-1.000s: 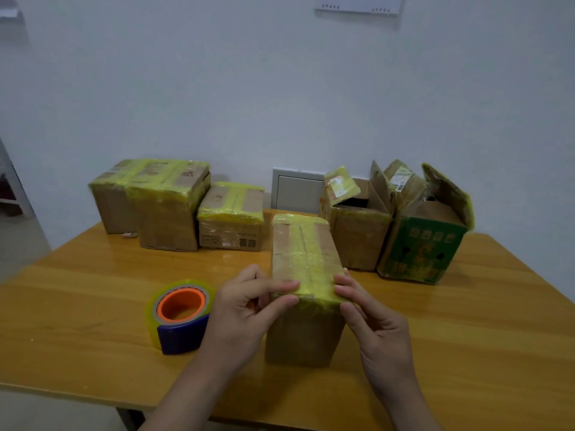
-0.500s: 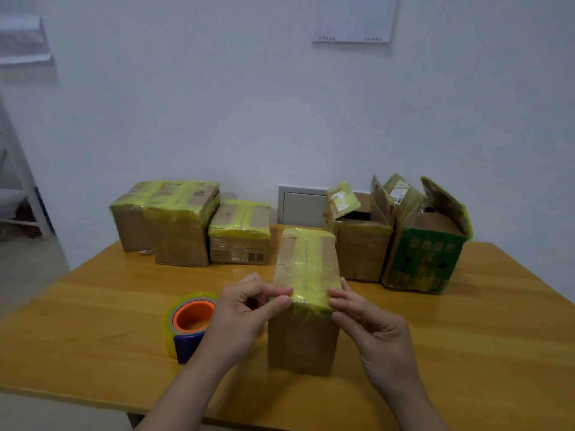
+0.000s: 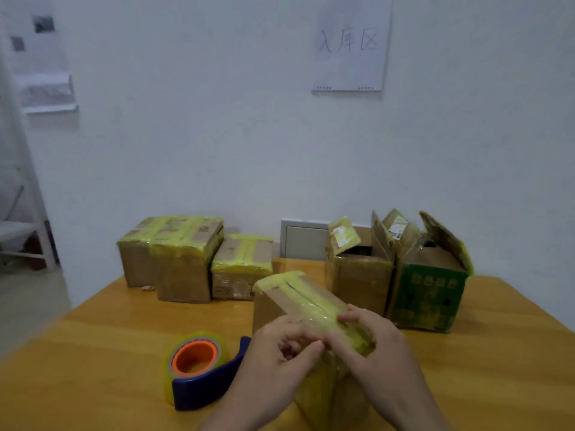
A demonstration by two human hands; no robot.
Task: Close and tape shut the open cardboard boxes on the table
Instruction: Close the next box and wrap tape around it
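turning the taped box [image 3: 298,301] off square: no longer end-on to the viewer as half a second back, now skewed on the table [image 3: 93,353], far end swung away to the left, near end under both hands, just right of the tape dispenser [image 3: 199,368]. closing in as well: left hand [image 3: 277,362] and right hand [image 3: 382,353], apart at the two near top corners before, now meeting at the near top edge. left hand curled, thumb and forefinger seeming to pinch the end of the yellow tape [image 3: 314,303] there, though blurred. right hand laid across the top, fingers fairly flat, pressing the strip down and clasping nothing. reads as the last rub-down of this seal, top seam apparently covered end to end. leaves, by the look of it, two still to do: open brown box [image 3: 357,281] and green box [image 3: 429,293] at the back right, flaps up. dispenser lying free beside the left wrist, ready for the next pull. behind on the left, sealed boxes [image 3: 183,259], done.
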